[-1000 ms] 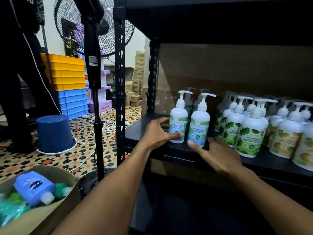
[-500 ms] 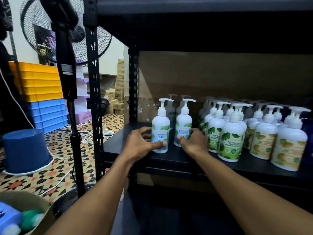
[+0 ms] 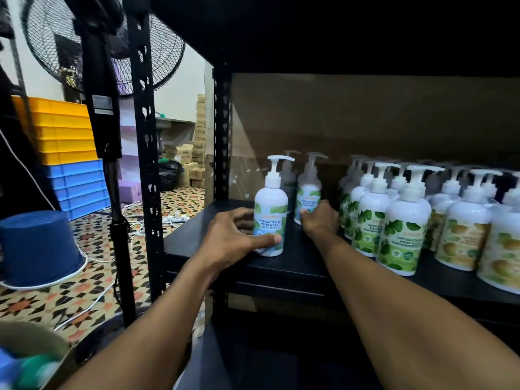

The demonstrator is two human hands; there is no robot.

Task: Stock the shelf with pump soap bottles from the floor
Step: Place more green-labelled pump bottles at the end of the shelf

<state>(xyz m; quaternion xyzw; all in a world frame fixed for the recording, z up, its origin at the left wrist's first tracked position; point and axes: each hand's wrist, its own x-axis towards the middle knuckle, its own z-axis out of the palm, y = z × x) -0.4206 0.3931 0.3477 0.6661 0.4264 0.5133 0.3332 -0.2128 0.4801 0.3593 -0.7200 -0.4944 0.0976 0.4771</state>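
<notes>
Stockroom: metal shelving (image 3: 146, 192), stacked crates (image 3: 67, 153), cartons (image 3: 200, 130).

Storeroom interior. Patterned tile floor (image 3: 92, 280) with white cables (image 3: 132, 212) and an upturned blue bucket (image 3: 36, 246) at left. A pedestal fan (image 3: 107, 46) stands near left; stacked yellow crates (image 3: 64, 130) and blue crates (image 3: 78, 184) behind it. Cardboard boxes (image 3: 197, 153) line the far white wall (image 3: 180, 91). Lighting dim.

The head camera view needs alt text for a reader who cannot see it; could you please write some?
Two bare hands each grip an upright mint soap bottle on a black shelf: the left hand the front bottle, the right hand the rear bottle. More bottles stand rightward.
</notes>
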